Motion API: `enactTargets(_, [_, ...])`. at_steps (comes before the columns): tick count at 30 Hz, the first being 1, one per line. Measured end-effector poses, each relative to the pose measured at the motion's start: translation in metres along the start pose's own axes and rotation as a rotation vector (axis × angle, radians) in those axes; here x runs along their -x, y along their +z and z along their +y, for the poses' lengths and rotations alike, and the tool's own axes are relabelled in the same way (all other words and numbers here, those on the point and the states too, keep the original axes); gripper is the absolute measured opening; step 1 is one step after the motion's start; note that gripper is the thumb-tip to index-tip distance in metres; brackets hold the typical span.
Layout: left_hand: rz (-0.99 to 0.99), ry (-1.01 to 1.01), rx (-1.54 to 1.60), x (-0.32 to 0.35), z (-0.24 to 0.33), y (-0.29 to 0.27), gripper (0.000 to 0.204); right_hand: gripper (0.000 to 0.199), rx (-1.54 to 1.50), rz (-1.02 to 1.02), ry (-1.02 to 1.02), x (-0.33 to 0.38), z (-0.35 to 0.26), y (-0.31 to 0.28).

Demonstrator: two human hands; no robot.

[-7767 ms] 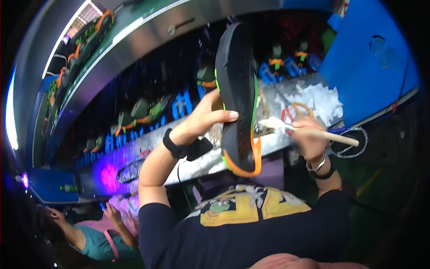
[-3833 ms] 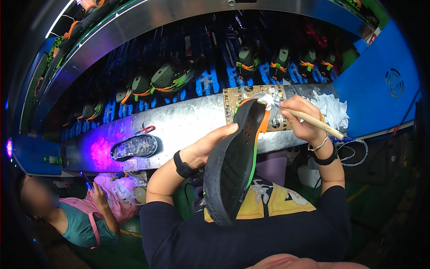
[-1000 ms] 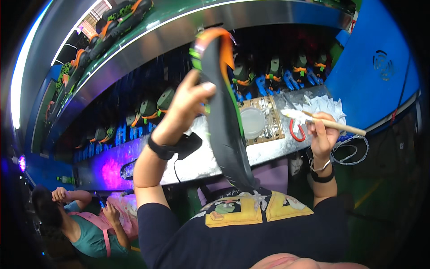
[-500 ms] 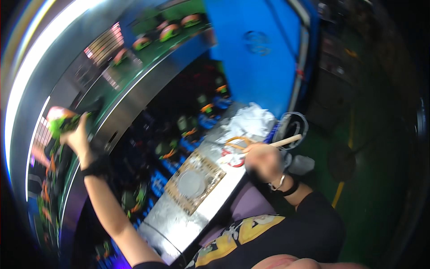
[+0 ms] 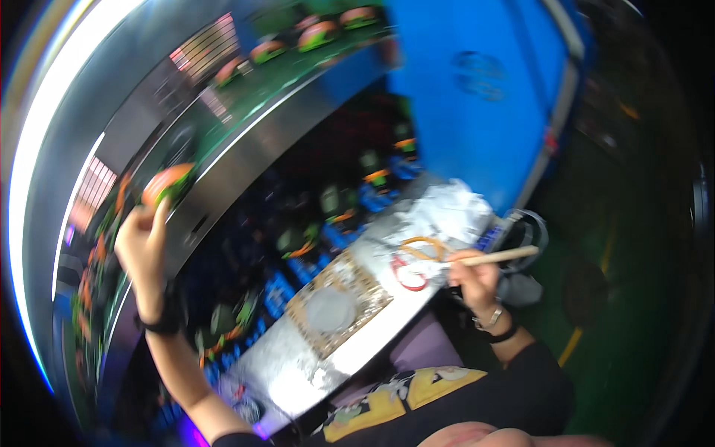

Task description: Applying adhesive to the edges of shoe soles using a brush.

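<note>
My left hand [image 5: 145, 242] reaches over the edge of the conveyor on the left. Its fingers are closed at the near edge of an orange and green shoe piece [image 5: 167, 186]; blur hides part of the grip. My right hand [image 5: 475, 277] is closed around a pale wooden stick [image 5: 514, 255], which sticks out to the right; its other end is mostly hidden by the fingers. Beside that hand on the metal table lie a red ring-shaped tool handle [image 5: 408, 277] and an orange loop [image 5: 423, 249].
Several orange and green shoe pieces [image 5: 316, 34] stand on the green belt [image 5: 246, 93]. A round whitish container [image 5: 331, 309] sits on a brown board [image 5: 365, 298]. Crumpled white cloth or paper [image 5: 450, 212] lies at the table's far end, by a blue panel [image 5: 477, 45]. Several blue racks [image 5: 279, 290] hold shoe pieces below the conveyor.
The view has shifted, so the scene sits further right. The shoe piece at my left hand now shows its orange side at the belt's edge. My right hand still grips the stick.
</note>
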State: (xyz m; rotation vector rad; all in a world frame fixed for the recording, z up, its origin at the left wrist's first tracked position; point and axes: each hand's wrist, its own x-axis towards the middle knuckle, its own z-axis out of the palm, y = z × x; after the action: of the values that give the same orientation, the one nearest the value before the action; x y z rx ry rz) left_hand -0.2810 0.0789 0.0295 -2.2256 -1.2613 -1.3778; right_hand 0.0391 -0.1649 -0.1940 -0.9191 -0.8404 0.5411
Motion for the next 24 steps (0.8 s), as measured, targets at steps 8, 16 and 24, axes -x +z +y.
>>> enactTargets(8, [-0.748, 0.029, -0.127, -0.107, 0.026, -0.009, 0.044, 0.014, 0.033, 0.025, 0.048, -0.014, 0.018, -0.007])
enactTargets(16, [-0.921, -0.431, -0.605, -0.181, -0.058, 0.017, 0.068, 0.014, 0.036, 0.021, 0.055, -0.033, 0.041, -0.002])
enactTargets(24, [-0.631, -0.711, -0.584, -0.079, -0.174, -0.074, 0.064, 0.016, 0.0, -0.1, 0.111, -0.034, 0.041, 0.005])
